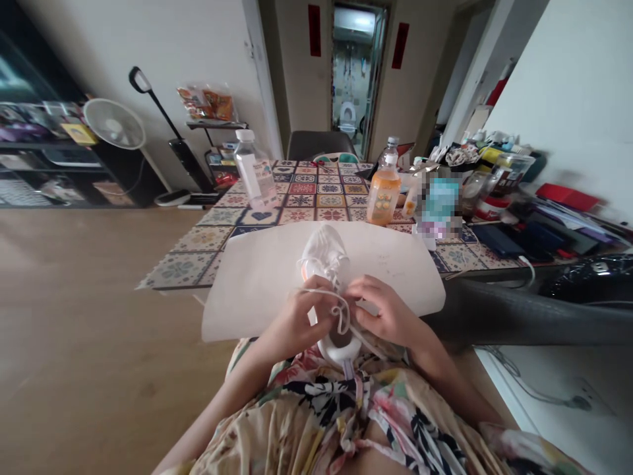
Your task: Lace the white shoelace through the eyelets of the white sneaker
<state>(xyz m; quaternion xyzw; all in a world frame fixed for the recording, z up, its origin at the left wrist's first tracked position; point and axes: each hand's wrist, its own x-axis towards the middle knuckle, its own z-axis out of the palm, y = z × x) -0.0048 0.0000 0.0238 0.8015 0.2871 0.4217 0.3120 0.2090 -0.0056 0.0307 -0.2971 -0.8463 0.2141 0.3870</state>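
Note:
A white sneaker (322,256) stands on its heel end with the toe pointing away from me, its collar (340,349) near my body. A white lace (341,316) runs loose across its top in a loop. My left hand (297,323) grips the lace at the left of the shoe. My right hand (386,310) pinches the lace with its fingertips at the shoe's right side. Beneath the sneaker lies a large sheet of white paper (395,270). An orange patch shows at the shoe's left side, partly hidden by the laces.
A patterned tile-print tablecloth (297,204) lies under the paper. Beyond stand a clear plastic bottle (254,170), a bottle of orange drink (383,188), and a blurred package (440,201). Jars, papers and assorted items crowd the right. A dark chair (319,144) stands behind the table.

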